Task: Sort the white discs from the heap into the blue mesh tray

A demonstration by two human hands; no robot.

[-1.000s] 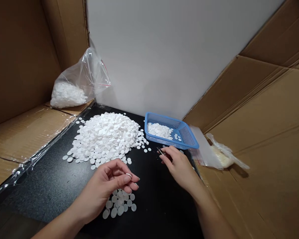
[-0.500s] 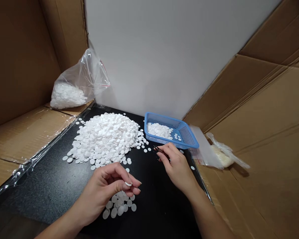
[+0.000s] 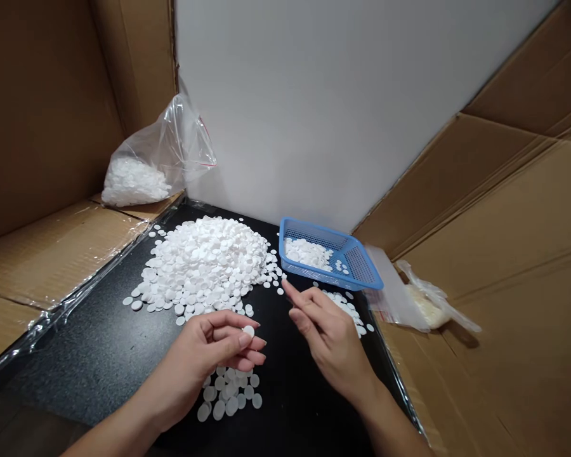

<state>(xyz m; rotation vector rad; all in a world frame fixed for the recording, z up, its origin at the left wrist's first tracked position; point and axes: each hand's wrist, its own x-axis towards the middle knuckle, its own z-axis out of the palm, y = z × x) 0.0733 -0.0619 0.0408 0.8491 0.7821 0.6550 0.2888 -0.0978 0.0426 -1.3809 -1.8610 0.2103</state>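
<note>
My left hand point(image 3: 219, 343) pinches a small white disc point(image 3: 249, 331) between thumb and fingertips, its flat face turned toward me. Under that hand lies a loose group of white discs point(image 3: 231, 406) on the black tabletop. To the right, my right hand point(image 3: 328, 330) is closed round slim dark tweezers, now almost wholly hidden by the fingers; its index finger points toward a few discs by the basket. A large heap of white discs point(image 3: 209, 260) spreads beyond my left hand. Another group of discs point(image 3: 347, 308) is partly covered by my right hand.
A blue mesh basket point(image 3: 366, 284) at the back holds more white discs. At the back left stands a clear zip bag point(image 3: 137, 181) of white pieces. A plastic bag with pale contents point(image 3: 428, 304) lies on the right. Cardboard walls point(image 3: 514, 209) and a white panel point(image 3: 314, 114) enclose the table.
The disc in my left hand has turned from edge-on to face-on. My right hand has rotated, hiding the tweezers and uncovering discs behind it. The view has shifted slightly.
</note>
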